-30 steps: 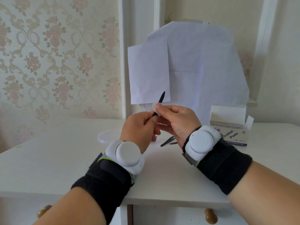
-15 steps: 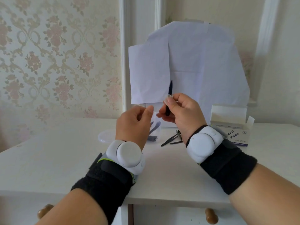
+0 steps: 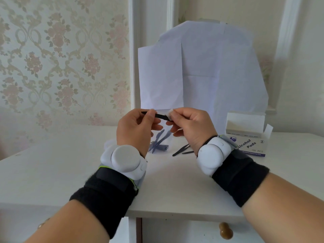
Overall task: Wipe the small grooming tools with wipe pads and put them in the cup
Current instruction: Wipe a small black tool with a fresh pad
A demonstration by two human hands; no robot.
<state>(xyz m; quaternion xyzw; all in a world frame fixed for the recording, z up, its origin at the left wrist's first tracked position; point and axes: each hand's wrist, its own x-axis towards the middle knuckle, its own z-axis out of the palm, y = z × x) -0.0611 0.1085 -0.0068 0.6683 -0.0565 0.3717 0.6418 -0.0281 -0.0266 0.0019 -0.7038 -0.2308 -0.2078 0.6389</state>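
Black and thin, a small grooming tool (image 3: 158, 115) lay flat in the air between two hands, up above the white surface (image 3: 52, 165). The left hand (image 3: 135, 128) pinched one end of it, with thumb and fingers (image 3: 151, 115) pressed together on the tool. The right hand (image 3: 189, 125) held a little white wipe pad (image 3: 169, 113), and its fingers were clamped on the pad, which was wrapped on the other end of the tool. Both wrists wore black bands with round white gadgets on top.

Down on the surface, behind the hands, stood a clear cup (image 3: 160, 141) with blue-purple tools inside it. The cup was hard to see because it was see-through and partly hidden. Just beside it, to the right, lay black tweezers (image 3: 181, 149), with another thin black tool touching or nearly touching them. Farther right sat an open box of alcohol pads (image 3: 250, 146) with its lid flipped up. A flat round lid (image 3: 109, 143) peeked out by the left wrist. White paper sheets (image 3: 201, 71) stood up at the back, against the flowery wall.
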